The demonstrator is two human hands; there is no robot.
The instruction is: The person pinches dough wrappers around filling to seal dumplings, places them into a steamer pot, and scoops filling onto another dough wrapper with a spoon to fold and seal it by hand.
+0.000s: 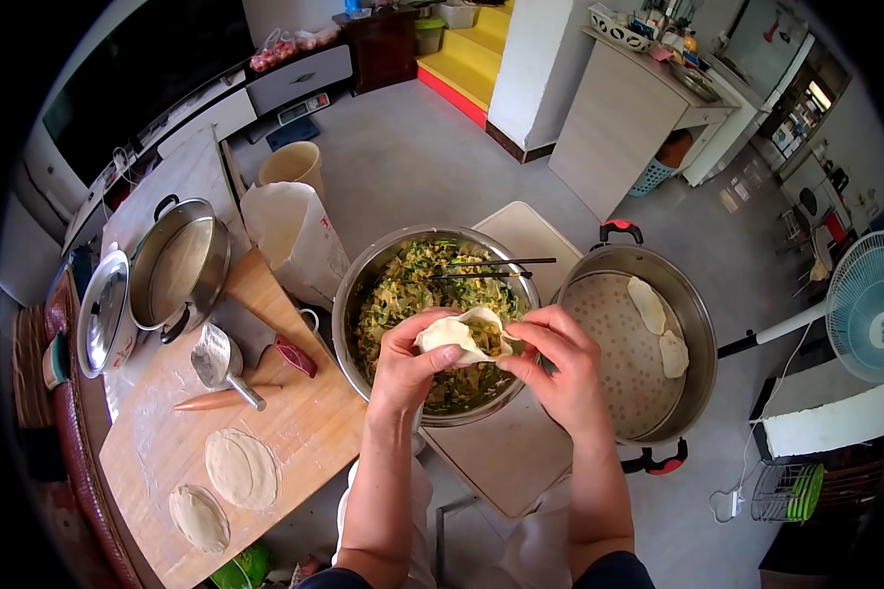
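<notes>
Over a steel bowl of chopped green and yellow filling (393, 285), a partly folded dumpling (442, 335) rests between my hands. My left hand (411, 358) wraps round its closed end. The fingers of my right hand (560, 358) pinch the edge at its other end, where filling shows in the opening. A pair of dark chopsticks (501, 262) lies across the bowl (342, 324). To the right, a steamer pot (702, 383) with a perforated base holds two finished dumplings (646, 304). Rolled dough wrappers (241, 469) lie on the wooden board at left.
The wooden board (314, 432) carries a rolling pin (216, 398) and a metal scoop (216, 355). Another steel pot (182, 265) and a lid (103, 314) stand behind it. A white flour bag (290, 236) is near the bowl. A fan (859, 304) stands at right.
</notes>
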